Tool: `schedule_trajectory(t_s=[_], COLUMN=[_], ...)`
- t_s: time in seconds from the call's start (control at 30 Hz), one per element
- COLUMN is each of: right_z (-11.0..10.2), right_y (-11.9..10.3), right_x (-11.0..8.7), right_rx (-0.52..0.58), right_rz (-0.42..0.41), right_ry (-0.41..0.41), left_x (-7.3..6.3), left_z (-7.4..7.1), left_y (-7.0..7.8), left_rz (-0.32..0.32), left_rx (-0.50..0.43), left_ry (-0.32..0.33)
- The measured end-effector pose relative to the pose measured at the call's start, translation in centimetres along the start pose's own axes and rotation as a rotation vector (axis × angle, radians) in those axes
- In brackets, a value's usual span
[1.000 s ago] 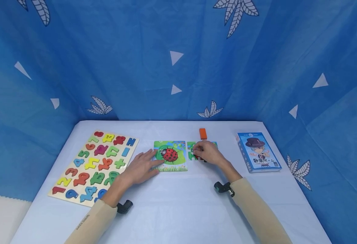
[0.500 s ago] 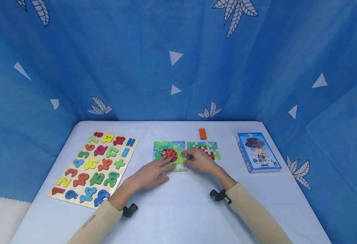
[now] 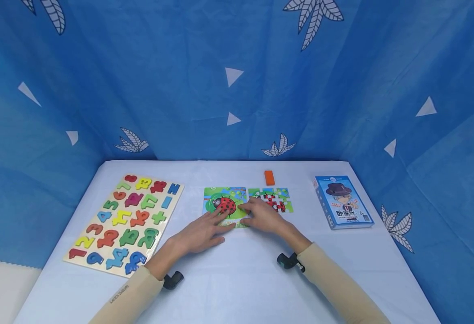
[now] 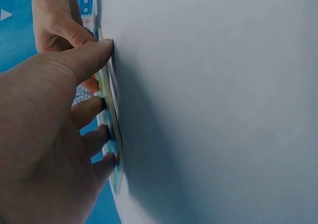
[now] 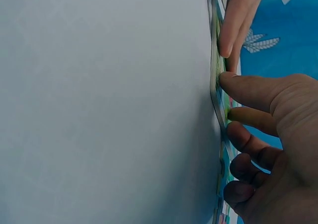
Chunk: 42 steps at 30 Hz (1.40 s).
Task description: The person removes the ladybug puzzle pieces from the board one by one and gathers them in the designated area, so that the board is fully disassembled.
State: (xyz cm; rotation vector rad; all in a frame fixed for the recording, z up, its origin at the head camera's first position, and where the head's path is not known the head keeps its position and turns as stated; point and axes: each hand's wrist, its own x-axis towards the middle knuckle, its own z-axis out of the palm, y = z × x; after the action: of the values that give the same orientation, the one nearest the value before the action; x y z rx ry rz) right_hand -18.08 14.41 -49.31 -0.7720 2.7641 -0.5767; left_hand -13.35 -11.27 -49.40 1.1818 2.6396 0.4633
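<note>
A ladybug puzzle board [image 3: 234,195] lies mid-table in the head view, a bright green picture with a red ladybug. My left hand [image 3: 200,231] rests on its lower left part, fingers extended over the ladybug's lower edge. My right hand [image 3: 263,215] touches the board's right side with thumb and index finger spread apart. Right beside it lies a second ladybug picture [image 3: 283,198] of jigsaw pieces, with white gaps between them, partly covered by my right hand. In the right wrist view, the thumb and fingers [image 5: 243,134] meet the board's edge, seen nearly side-on.
A wooden board [image 3: 133,220] with colourful numbers lies at the left, near my left forearm. An orange block [image 3: 269,177] sits behind the jigsaw pieces. A blue box [image 3: 344,202] with a cartoon figure lies at the right. Blue curtains [image 3: 237,90] border the table.
My right hand has moved left from the jigsaw pieces onto the board's right side, uncovering white gaps among the pieces. The left hand has slid right and slightly nearer.
</note>
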Motion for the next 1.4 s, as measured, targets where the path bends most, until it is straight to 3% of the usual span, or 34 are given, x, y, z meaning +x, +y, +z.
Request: schedule_trajectory(t_s=[1.0,1.4], right_z=[-0.11,-0.79], right_y=[-0.12,-0.31], right_x=[0.08,-0.15], right_rx=[0.023,0.183], right_rz=[0.005,0.026], right_ry=[0.013,0.057], left_x=[0.19,0.18], left_z=[-0.05,-0.04], left_y=[0.08,0.09], left_rz=[-0.002,0.016], left_rx=[0.037,0.038], left_ry=[-0.023,-0.005])
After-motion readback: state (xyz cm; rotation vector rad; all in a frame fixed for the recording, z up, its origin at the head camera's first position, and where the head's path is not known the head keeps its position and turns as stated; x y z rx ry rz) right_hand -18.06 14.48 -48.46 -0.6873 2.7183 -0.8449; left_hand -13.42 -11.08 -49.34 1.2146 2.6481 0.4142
